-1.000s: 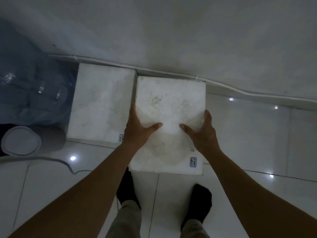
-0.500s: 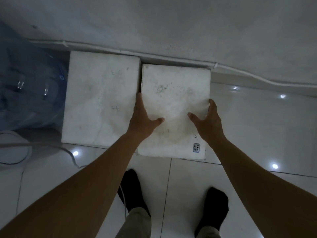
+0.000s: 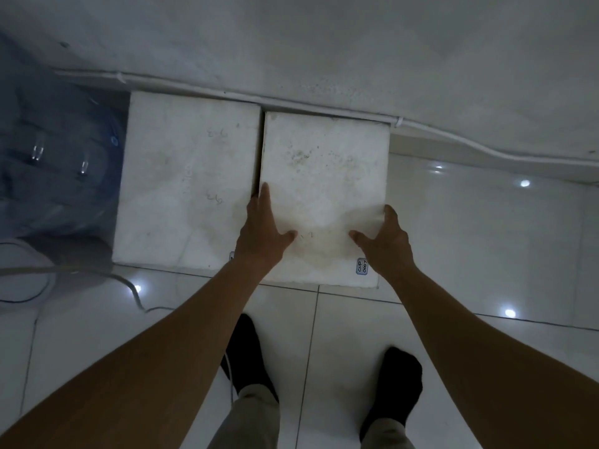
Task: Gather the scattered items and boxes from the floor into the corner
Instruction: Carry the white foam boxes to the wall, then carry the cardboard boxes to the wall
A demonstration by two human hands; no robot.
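Two white foam boxes on the tiled floor (image 3: 470, 241), side by side, far edges against the foot of the wall (image 3: 324, 43). A thin white conduit (image 3: 453, 137) runs along the wall base just behind them.

Left box (image 3: 188, 186): flat on the floor, faint pen marks on the lid. No hand on it.

Right box (image 3: 324, 170): the one being handled. A narrow dark seam separates it from the left box. Its lid is speckled with dirt, with a small label (image 3: 362, 266) at the near right corner. Whether it rests fully on the floor, cannot tell.

Left hand (image 3: 261, 231): at the box's left edge, near half. Fingers pressed together, straight, pointing far along the seam. The thumb is spread wide across the lid.

Right hand (image 3: 385, 244): at the right edge, opposite the left hand. The thumb is spread onto the lid, the fingers wrap over the edge and down the side, tips hidden. The box is gripped between the two hands.

Blue water bottle (image 3: 55, 166): lies left of the left box, in the corner, close beside it.

A grey cable (image 3: 129, 283) trails across the floor near the left box. Two feet in dark socks (image 3: 398, 380) stand on the tiles near the boxes.
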